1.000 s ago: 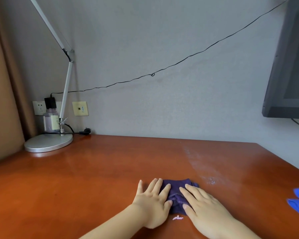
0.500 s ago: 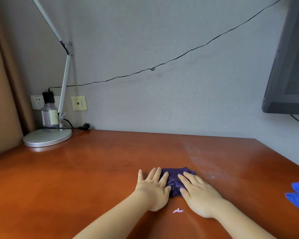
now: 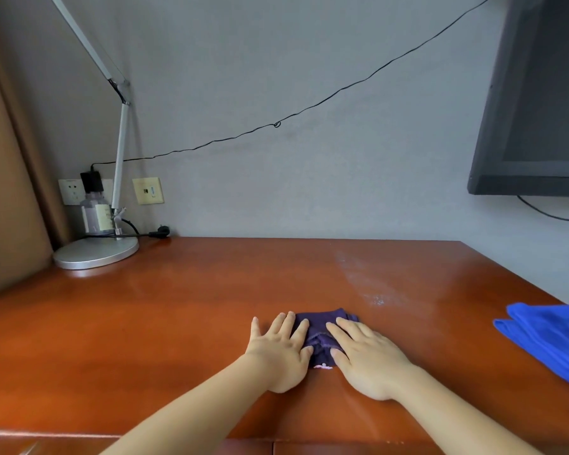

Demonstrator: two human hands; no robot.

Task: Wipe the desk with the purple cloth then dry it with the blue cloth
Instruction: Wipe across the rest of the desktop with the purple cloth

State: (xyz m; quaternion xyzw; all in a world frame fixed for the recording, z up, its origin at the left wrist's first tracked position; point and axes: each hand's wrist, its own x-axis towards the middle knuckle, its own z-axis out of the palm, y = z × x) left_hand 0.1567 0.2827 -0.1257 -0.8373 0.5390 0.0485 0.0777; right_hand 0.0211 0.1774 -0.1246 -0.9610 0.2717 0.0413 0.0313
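Head view: left hand [image 3: 281,351] and right hand [image 3: 365,357] side by side, fingers straight and spread, pressing flat on purple cloth [image 3: 321,336] bunched mid-desk [image 3: 145,323]. Blue cloth [image 3: 552,339] lying well apart at the right edge.

A hotel-style room or study corner: a glossy reddish-brown wooden desk [image 3: 145,323] stands against a plain grey wall [image 3: 276,60], with a silver jointed desk lamp [image 3: 96,251], wall sockets [image 3: 71,192], a brown curtain [image 3: 7,192] and a black wall-mounted screen [image 3: 539,110].
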